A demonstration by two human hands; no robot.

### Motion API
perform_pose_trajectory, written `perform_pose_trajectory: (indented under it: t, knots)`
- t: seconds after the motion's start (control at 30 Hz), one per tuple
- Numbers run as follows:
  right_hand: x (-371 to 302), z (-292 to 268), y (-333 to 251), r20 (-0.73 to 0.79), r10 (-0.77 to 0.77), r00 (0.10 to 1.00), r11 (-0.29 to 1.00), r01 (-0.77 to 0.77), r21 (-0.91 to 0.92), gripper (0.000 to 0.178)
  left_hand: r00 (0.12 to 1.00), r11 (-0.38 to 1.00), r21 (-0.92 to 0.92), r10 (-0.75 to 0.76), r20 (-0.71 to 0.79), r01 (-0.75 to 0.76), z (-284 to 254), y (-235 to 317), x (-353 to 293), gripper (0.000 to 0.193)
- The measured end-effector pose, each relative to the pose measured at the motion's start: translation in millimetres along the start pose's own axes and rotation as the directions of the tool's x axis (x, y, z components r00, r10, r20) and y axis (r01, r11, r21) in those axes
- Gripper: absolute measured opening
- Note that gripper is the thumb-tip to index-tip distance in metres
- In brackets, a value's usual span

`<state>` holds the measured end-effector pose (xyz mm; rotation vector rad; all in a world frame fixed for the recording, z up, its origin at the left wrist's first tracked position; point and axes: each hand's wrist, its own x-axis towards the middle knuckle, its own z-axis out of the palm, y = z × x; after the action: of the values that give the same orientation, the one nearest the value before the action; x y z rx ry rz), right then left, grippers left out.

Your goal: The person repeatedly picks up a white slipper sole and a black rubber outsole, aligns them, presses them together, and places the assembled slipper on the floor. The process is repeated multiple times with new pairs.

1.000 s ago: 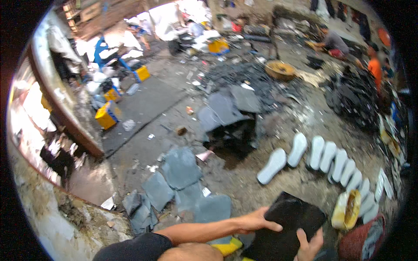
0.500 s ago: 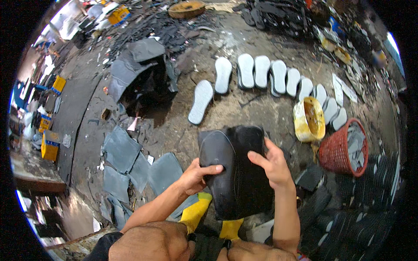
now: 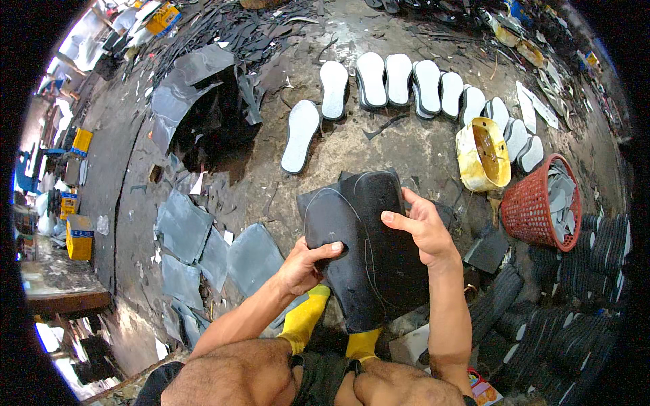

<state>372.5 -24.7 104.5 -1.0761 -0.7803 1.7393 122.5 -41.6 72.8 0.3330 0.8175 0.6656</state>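
Observation:
My two hands grip a black rubbery sheet (image 3: pixel 379 264) by its side edges, above my yellow-socked feet (image 3: pixel 305 321). Thin, light, sole-shaped outlines run across its face. On the left edge, my left hand (image 3: pixel 301 267) is closed with the thumb flat on top. The right edge, near the far corner, sits between the thumb and fingers of my right hand (image 3: pixel 425 227). Whether the sheet is one layer or several, I cannot tell. Beyond it, white-topped soles with dark undersides, such as the nearest sole (image 3: pixel 300 137), lie in a curved row on the ground.
Right of the row stand a yellow, glue-stained container (image 3: pixel 466 159) and a tilted red basket (image 3: pixel 528 215) of grey scraps. Striped black soles (image 3: pixel 562 352) are piled at lower right. Grey-blue sheets (image 3: pixel 254 257) lie left, below a bent dark sheet heap (image 3: pixel 179 101). Scraps litter the far ground.
The view has shifted, so the soles sit higher in it. The black sheet has turned slightly in my hands, and its outlines show more clearly. Both hands still hold it.

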Motion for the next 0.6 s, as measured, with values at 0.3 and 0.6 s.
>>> perform_pose_trajectory:
  t: [0.3, 0.6]
  knots:
    - [48, -14, 66, 0.140, -0.414, 0.899, -0.080, 0.117, -0.990, 0.061, 0.883, 0.200, 0.936, -0.433, -0.180, 0.289, -54, -88, -31, 0.037]
    - [-56, -35, 204, 0.023, -0.406, 0.914, -0.142, -0.038, -0.989, 0.067, 0.829, -0.646, 0.595, -0.111, 0.548, -0.479, -98, -72, 26, 0.074]
